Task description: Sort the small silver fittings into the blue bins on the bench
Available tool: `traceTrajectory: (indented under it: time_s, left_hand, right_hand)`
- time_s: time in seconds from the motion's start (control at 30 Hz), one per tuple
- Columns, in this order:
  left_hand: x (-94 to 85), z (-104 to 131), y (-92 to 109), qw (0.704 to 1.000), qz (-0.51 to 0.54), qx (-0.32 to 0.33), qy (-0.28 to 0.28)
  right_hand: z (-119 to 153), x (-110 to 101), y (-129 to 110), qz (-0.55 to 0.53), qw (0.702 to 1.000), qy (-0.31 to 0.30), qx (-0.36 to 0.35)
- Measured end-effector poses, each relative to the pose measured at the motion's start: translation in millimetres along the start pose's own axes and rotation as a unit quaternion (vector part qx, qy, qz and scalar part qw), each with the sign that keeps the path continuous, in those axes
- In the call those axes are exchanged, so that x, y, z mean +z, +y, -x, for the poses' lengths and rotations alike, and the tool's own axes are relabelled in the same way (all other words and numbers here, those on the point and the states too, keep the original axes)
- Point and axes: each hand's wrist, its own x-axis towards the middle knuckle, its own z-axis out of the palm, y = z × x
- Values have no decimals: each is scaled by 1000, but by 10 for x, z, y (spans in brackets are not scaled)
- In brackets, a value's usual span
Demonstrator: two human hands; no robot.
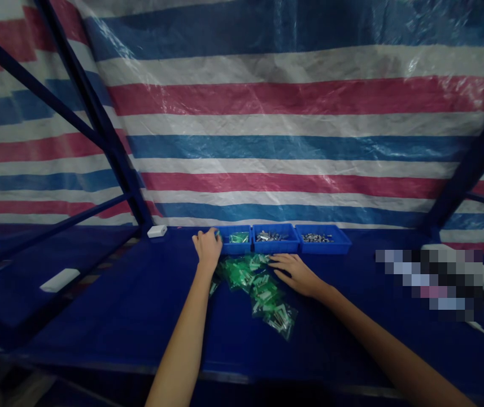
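My left hand is at the left end of the left blue bin. Its fingers are curled together, with a bit of green at the fingertips that is too small to name. Green packets lie inside that bin. In front of the bins spreads a pile of small clear plastic bags with green and white contents; a bag nearest me shows metal pieces. Palm down, my right hand stretches its fingers out at the right edge of the pile, by the upper bags.
A middle bin and a right bin hold small metal parts. A white box sits at the back left, another white object farther left. Blurred items lie right on the blue table. Blue frame posts and striped sheeting surround it.
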Motion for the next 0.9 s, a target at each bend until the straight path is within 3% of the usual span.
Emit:
traceTrajectory:
  time_s: [0.23, 0.37, 0.5, 0.67, 0.8, 0.9]
  left_hand:
    - [-35, 10, 31, 999, 7, 20, 35]
    - [-37, 15, 67, 996, 3, 82, -19]
    - [-17, 24, 84, 992, -22, 95, -85]
    - [-16, 18, 75, 992, -4, 96, -81]
    - [-105, 52, 218, 985, 141, 100, -26]
    - [-178, 173, 474, 931, 332, 142, -51]
  right_hand:
    - [-28, -35, 39, -7, 995, 95, 1]
    - [-40, -53, 43, -2, 990, 138, 8]
    - [-39, -42, 46, -28, 984, 175, 24]
    - [-42, -38, 31, -110, 980, 162, 47]
    - [-71, -73, -33, -213, 948, 201, 122]
    - [-103, -115, -78, -326, 898, 243, 168]
